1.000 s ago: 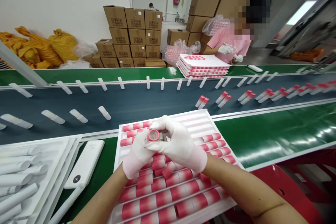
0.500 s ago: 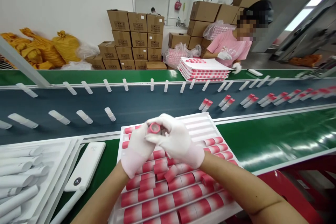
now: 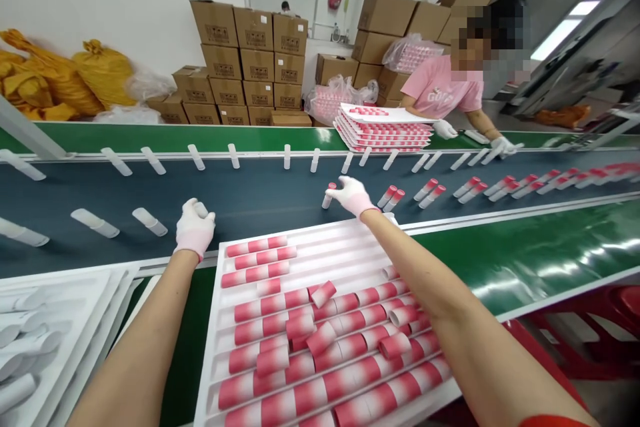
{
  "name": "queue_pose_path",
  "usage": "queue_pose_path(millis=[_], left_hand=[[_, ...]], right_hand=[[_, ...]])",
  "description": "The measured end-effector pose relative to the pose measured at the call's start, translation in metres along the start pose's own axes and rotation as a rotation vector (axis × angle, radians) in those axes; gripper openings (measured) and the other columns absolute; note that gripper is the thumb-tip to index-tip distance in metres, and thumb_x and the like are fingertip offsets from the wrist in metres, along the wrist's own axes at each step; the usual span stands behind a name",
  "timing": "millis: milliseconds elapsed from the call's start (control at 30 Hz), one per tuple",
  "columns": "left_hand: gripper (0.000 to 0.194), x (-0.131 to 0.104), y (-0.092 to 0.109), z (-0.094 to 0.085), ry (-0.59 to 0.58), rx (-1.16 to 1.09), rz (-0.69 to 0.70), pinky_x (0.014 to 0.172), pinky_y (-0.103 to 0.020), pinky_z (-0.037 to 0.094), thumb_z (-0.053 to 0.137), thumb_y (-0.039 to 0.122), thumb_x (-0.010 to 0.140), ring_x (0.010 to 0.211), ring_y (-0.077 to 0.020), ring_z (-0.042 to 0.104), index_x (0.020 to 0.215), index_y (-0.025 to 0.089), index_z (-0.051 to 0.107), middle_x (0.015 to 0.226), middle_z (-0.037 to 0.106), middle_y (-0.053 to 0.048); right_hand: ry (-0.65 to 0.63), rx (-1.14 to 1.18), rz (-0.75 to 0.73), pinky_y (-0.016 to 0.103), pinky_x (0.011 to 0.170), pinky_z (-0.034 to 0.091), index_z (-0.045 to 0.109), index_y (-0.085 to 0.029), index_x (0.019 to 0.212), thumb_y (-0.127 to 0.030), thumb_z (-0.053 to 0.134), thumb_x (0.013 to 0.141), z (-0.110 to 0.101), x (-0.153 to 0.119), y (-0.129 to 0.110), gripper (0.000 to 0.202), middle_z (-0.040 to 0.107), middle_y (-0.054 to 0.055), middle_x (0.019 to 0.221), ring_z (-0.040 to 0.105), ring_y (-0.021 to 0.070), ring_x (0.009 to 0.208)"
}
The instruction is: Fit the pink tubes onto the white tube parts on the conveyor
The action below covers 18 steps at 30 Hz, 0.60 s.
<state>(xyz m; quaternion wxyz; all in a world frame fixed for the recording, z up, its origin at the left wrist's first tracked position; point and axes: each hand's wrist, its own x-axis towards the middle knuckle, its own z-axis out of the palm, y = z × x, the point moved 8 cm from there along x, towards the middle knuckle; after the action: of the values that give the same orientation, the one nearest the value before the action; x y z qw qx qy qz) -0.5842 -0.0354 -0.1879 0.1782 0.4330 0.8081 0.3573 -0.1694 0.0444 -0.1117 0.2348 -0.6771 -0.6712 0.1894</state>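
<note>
My left hand (image 3: 195, 232), in a white glove, is closed around a plain white tube (image 3: 201, 209) standing on the dark belt; only the tube's top shows past the fingers. Farther right, my right hand (image 3: 354, 196) pinches a white tube with a red cap (image 3: 329, 196), upright on the same belt. Below both hands lies a white ribbed tray (image 3: 345, 240) filled in part with red-and-white sleeves (image 3: 345, 379). Several loose sleeves (image 3: 323, 339) rest on top of the rows.
Plain white tubes (image 3: 150, 221) stand along the dark belt (image 3: 260, 197), with red-capped pairs (image 3: 429, 192) to the right. Stacked trays of white tubes (image 3: 30, 327) are at lower left. Across the line, a co-worker in a pink shirt (image 3: 445, 88) stands by stacked trays (image 3: 383, 130).
My hands were together over the tray with a red-rimmed piece and have parted. The left reached out to a white tube, the right to the belt with a red-capped tube. The co-worker's hands moved right.
</note>
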Motion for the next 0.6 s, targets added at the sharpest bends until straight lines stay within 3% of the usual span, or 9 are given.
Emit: queue_pose_path(millis=[100,167,233,300,367,433,500,600], left_hand=[[0.014,-0.004,-0.004,0.008,-0.056,-0.032,-0.002,0.101,-0.051,0.045,0.063,0.023,0.086,0.108,-0.0316,0.064,0.098,0.016,0.061,0.092,0.064,-0.009],[0.015,-0.013,0.004,0.005,-0.064,-0.076,0.028,0.102,-0.048,0.044,0.06,0.025,0.089,0.104,-0.0273,0.064,0.101,0.017,0.062,0.091,0.064,-0.006],[0.023,-0.031,0.021,-0.004,-0.049,-0.129,0.087,0.103,-0.045,0.044,0.057,0.031,0.093,0.102,-0.0239,0.064,0.112,0.019,0.061,0.096,0.064,-0.004],[0.029,-0.06,0.05,-0.015,-0.067,-0.23,0.193,0.101,-0.041,0.046,0.052,0.039,0.097,0.103,-0.0211,0.063,0.121,0.023,0.057,0.101,0.064,-0.003],[0.034,-0.1,0.083,-0.02,-0.166,-0.386,0.311,0.097,-0.038,0.049,0.047,0.044,0.1,0.099,-0.0194,0.064,0.128,0.026,0.052,0.098,0.063,-0.002],[0.037,-0.145,0.111,-0.016,-0.348,-0.49,0.361,0.087,-0.037,0.052,0.046,0.047,0.1,0.082,-0.0179,0.063,0.13,0.026,0.05,0.086,0.061,0.0],[0.037,-0.186,0.127,-0.002,-0.577,-0.468,0.316,0.073,-0.033,0.053,0.048,0.049,0.098,0.069,-0.0162,0.059,0.123,0.023,0.055,0.08,0.058,0.001],[0.038,-0.222,0.135,0.013,-0.754,-0.388,0.236,0.059,-0.028,0.049,0.055,0.052,0.093,0.062,-0.0143,0.054,0.117,0.023,0.059,0.08,0.059,0.0]], right_hand=[[-0.148,0.013,-0.297,0.038,0.109,0.045,0.066,-0.021,0.132,-0.028,0.074,0.083,-0.013,-0.066,-0.019,0.049,0.065,0.01,0.132,0.059,0.0253,0.123],[-0.414,0.034,-0.703,0.041,0.108,0.046,0.063,-0.023,0.136,-0.028,0.074,0.085,-0.004,-0.135,-0.043,0.052,0.064,0.01,0.134,0.057,0.026,0.124],[-0.541,-0.021,-0.897,0.045,0.103,0.049,0.065,-0.022,0.132,-0.021,0.07,0.088,0.006,-0.191,-0.048,0.044,0.062,0.012,0.136,0.054,0.0284,0.123],[-0.534,-0.098,-0.889,0.048,0.097,0.05,0.07,-0.02,0.117,-0.015,0.067,0.087,0.017,-0.214,-0.044,0.031,0.063,0.013,0.131,0.054,0.0302,0.118],[-0.459,-0.078,-0.829,0.05,0.094,0.05,0.072,-0.018,0.104,-0.01,0.067,0.085,0.017,-0.214,-0.043,0.022,0.066,0.013,0.121,0.056,0.0301,0.111],[-0.341,0.103,-0.748,0.047,0.092,0.051,0.072,-0.019,0.102,-0.008,0.066,0.084,0.002,-0.202,-0.048,0.022,0.067,0.011,0.112,0.057,0.0277,0.107],[-0.218,0.375,-0.61,0.041,0.088,0.053,0.071,-0.021,0.103,-0.01,0.066,0.085,-0.022,-0.186,-0.054,0.021,0.066,0.007,0.104,0.06,0.0238,0.102],[-0.215,0.738,-0.368,0.031,0.07,0.055,0.068,-0.022,0.107,-0.022,0.069,0.088,-0.037,-0.17,-0.059,0.02,0.066,0.005,0.102,0.063,0.0179,0.088]])
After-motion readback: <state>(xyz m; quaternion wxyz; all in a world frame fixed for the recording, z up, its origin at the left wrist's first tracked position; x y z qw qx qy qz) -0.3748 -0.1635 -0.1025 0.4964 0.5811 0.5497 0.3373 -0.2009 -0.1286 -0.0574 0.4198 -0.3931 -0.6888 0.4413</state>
